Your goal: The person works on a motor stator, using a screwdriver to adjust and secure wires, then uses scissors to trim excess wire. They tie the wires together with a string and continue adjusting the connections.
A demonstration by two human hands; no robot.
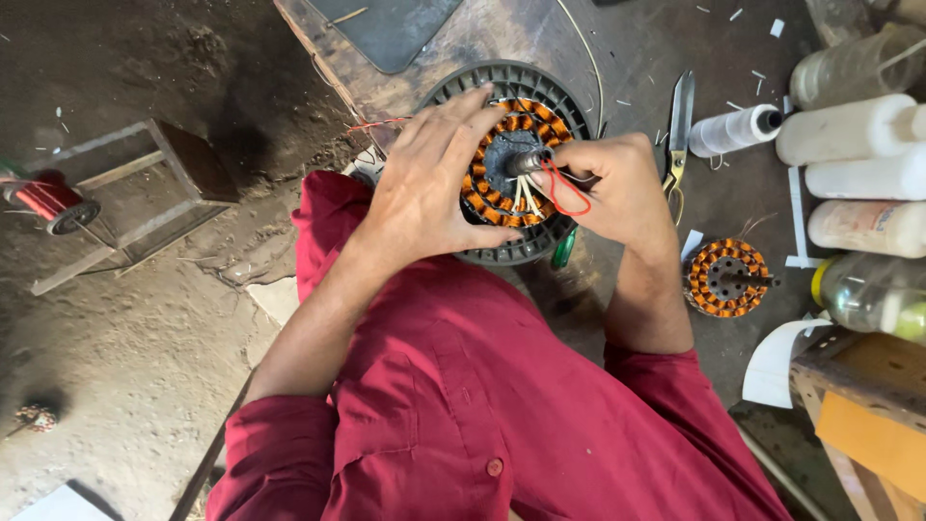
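Nearest, two arms in dark red sleeves [463,405] reach forward from the bottom of the view. Just beyond, the left hand [429,188] lies flat with fingers [473,121] spread open across the left side of a round motor stator [516,159] wound with copper coils, which sits in a grey ribbed plastic housing [540,82] on the worn bench [463,39]. Beside it, the right hand [622,188] has its fingers curled closed, pinching a red wire [564,193] looped next to the stator's centre shaft [526,161]. Right of that hand sits a smaller copper-wound stator [728,278]. Farther off lie scissors [678,130], white thread spools [738,130] and plastic bottles [868,174]. Far left, a red wire spool [48,201] rests on the dirt floor [145,357].
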